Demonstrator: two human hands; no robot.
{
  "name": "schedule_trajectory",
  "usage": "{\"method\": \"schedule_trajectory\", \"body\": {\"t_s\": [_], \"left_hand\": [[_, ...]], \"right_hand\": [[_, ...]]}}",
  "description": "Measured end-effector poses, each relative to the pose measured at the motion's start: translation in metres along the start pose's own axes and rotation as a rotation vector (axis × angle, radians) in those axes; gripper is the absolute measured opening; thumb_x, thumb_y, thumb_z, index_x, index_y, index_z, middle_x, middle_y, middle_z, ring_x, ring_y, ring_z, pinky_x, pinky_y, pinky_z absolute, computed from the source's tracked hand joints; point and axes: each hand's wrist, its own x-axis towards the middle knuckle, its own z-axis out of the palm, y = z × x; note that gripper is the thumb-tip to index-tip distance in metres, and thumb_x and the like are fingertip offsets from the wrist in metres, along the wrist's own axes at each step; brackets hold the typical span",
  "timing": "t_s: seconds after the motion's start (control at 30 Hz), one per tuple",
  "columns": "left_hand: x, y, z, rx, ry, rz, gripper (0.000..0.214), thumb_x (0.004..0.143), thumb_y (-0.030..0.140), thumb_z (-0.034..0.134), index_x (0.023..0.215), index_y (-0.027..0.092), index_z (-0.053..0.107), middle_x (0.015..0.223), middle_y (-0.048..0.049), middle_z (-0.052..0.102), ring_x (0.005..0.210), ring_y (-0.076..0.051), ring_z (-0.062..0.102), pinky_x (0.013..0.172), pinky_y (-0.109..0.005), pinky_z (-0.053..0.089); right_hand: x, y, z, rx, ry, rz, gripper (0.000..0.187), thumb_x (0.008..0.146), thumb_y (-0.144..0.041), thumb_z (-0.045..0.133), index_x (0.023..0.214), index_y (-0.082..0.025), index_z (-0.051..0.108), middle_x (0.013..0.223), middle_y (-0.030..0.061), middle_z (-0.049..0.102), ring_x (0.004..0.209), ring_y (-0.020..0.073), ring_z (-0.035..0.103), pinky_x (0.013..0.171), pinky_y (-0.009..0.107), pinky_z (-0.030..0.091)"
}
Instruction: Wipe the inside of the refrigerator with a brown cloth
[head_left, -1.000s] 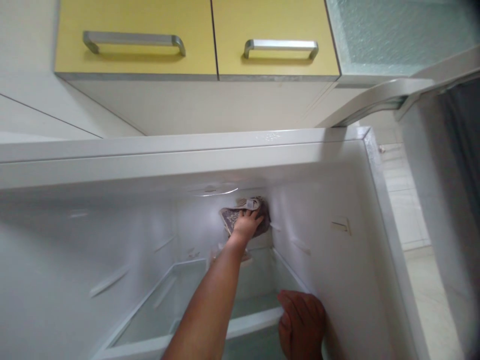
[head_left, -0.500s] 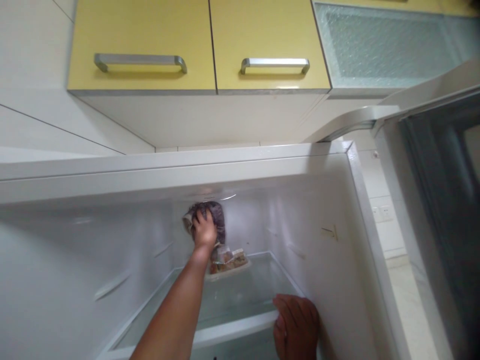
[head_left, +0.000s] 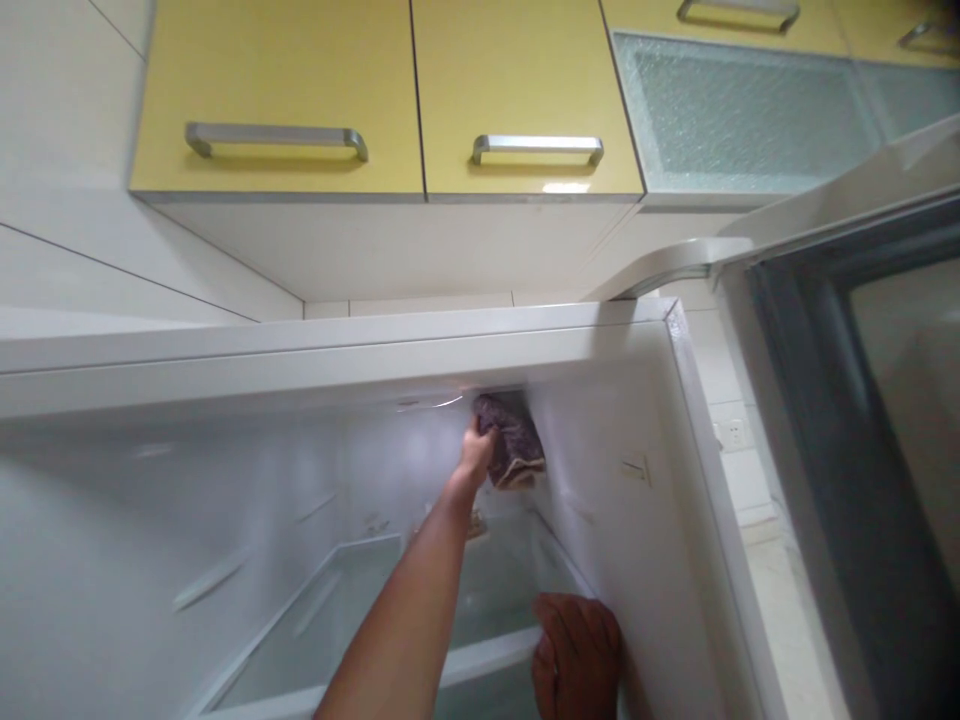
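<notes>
I look into an open white fridge (head_left: 675, 520). My left hand (head_left: 475, 452) reaches deep inside and is closed on a dark patterned cloth (head_left: 515, 448), pressing it against the back wall in the top right corner, just under the ceiling. My right hand (head_left: 576, 650) rests on the front right end of the glass shelf (head_left: 480, 662), fingers curled over its white edge beside the right inner wall. A small food package (head_left: 473, 524) lies at the back of the shelf, mostly hidden behind my left forearm.
Yellow cupboards with metal handles (head_left: 276, 137) hang above the fridge, with a frosted glass cupboard door (head_left: 735, 110) to their right. The fridge door (head_left: 847, 420) stands open at the right. A wall socket (head_left: 733, 432) shows behind it.
My left hand has swept the cloth from the middle of the back wall rightwards into the top right corner. My right hand stays on the shelf edge.
</notes>
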Motion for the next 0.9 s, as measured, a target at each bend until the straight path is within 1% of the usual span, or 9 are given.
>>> {"method": "schedule_trajectory", "body": {"t_s": [0.1, 0.17, 0.27, 0.33, 0.43, 0.6, 0.7, 0.83, 0.9], "left_hand": [[-0.012, 0.005, 0.024, -0.173, -0.252, -0.1, 0.038, 0.074, 0.035, 0.064, 0.109, 0.021, 0.061, 0.08, -0.0026, 0.07, 0.07, -0.019, 0.068, 0.069, -0.035, 0.059], [-0.021, 0.012, 0.026, -0.253, -0.359, -0.144, 0.04, 0.07, 0.032, 0.064, 0.108, 0.022, 0.061, 0.075, -0.0011, 0.069, 0.065, -0.018, 0.066, 0.064, -0.032, 0.058], [-0.038, 0.028, 0.019, -0.33, -0.442, -0.168, 0.05, 0.065, 0.027, 0.064, 0.115, 0.022, 0.06, 0.08, -0.0011, 0.072, 0.067, -0.018, 0.067, 0.065, -0.032, 0.058], [-0.054, 0.04, 0.016, -0.361, -0.453, -0.16, 0.058, 0.064, 0.022, 0.063, 0.121, 0.023, 0.06, 0.089, -0.0012, 0.074, 0.074, -0.018, 0.068, 0.071, -0.032, 0.058], [-0.084, 0.057, 0.017, -0.387, -0.414, -0.117, 0.067, 0.062, 0.017, 0.064, 0.128, 0.025, 0.058, 0.107, -0.0016, 0.074, 0.092, -0.02, 0.068, 0.088, -0.035, 0.056], [-0.132, 0.094, 0.015, -0.241, -0.373, 0.094, 0.075, 0.061, 0.013, 0.069, 0.134, 0.026, 0.059, 0.13, -0.0065, 0.067, 0.125, -0.028, 0.056, 0.115, -0.046, 0.039], [-0.153, 0.119, 0.009, -0.137, -0.36, 0.208, 0.07, 0.061, 0.013, 0.072, 0.13, 0.022, 0.063, 0.137, -0.0098, 0.062, 0.132, -0.032, 0.049, 0.12, -0.049, 0.029], [-0.177, 0.14, 0.005, -0.142, -0.371, 0.275, 0.067, 0.062, 0.012, 0.072, 0.128, 0.019, 0.063, 0.14, -0.0121, 0.06, 0.132, -0.032, 0.049, 0.12, -0.048, 0.03], [-0.188, 0.146, 0.005, -0.143, -0.374, 0.3, 0.068, 0.063, 0.012, 0.071, 0.13, 0.019, 0.062, 0.14, -0.0125, 0.059, 0.132, -0.032, 0.049, 0.12, -0.048, 0.03]], "right_hand": [[-0.001, -0.003, 0.002, 0.003, 0.01, 0.036, 0.027, 0.092, -0.015, 0.038, 0.102, -0.018, 0.063, 0.092, 0.0074, 0.069, 0.088, 0.021, 0.057, 0.086, 0.04, 0.04], [-0.001, -0.004, 0.002, -0.004, 0.009, 0.044, 0.027, 0.092, -0.015, 0.038, 0.102, -0.018, 0.063, 0.092, 0.0071, 0.07, 0.088, 0.0209, 0.058, 0.086, 0.04, 0.04], [-0.001, -0.002, 0.0, -0.015, -0.008, 0.031, 0.027, 0.09, -0.014, 0.04, 0.103, -0.018, 0.063, 0.093, 0.0059, 0.07, 0.087, 0.0197, 0.059, 0.086, 0.039, 0.04], [0.0, 0.0, -0.003, -0.025, -0.03, -0.004, 0.026, 0.089, -0.013, 0.043, 0.104, -0.018, 0.064, 0.093, 0.0052, 0.07, 0.086, 0.0187, 0.059, 0.086, 0.038, 0.041], [0.004, 0.0, -0.01, -0.049, -0.063, -0.042, 0.025, 0.087, -0.012, 0.046, 0.105, -0.017, 0.064, 0.094, 0.0046, 0.07, 0.086, 0.0177, 0.061, 0.085, 0.036, 0.042], [0.015, -0.012, -0.024, -0.052, -0.132, 0.061, 0.023, 0.091, -0.013, 0.046, 0.104, -0.019, 0.063, 0.096, 0.0047, 0.071, 0.091, 0.0186, 0.064, 0.087, 0.037, 0.049], [0.027, -0.026, -0.039, -0.037, -0.16, 0.072, 0.024, 0.093, -0.015, 0.048, 0.11, -0.019, 0.063, 0.103, 0.0065, 0.073, 0.098, 0.0206, 0.066, 0.088, 0.039, 0.054], [0.053, -0.052, -0.075, 0.063, -0.24, 0.042, 0.028, 0.091, -0.01, 0.048, 0.113, -0.021, 0.062, 0.109, 0.0069, 0.073, 0.104, 0.0184, 0.067, 0.087, 0.033, 0.057], [0.072, -0.065, -0.096, 0.085, -0.237, 0.027, 0.027, 0.09, -0.009, 0.048, 0.109, -0.021, 0.063, 0.107, 0.0062, 0.072, 0.102, 0.0181, 0.066, 0.087, 0.033, 0.056]]}}
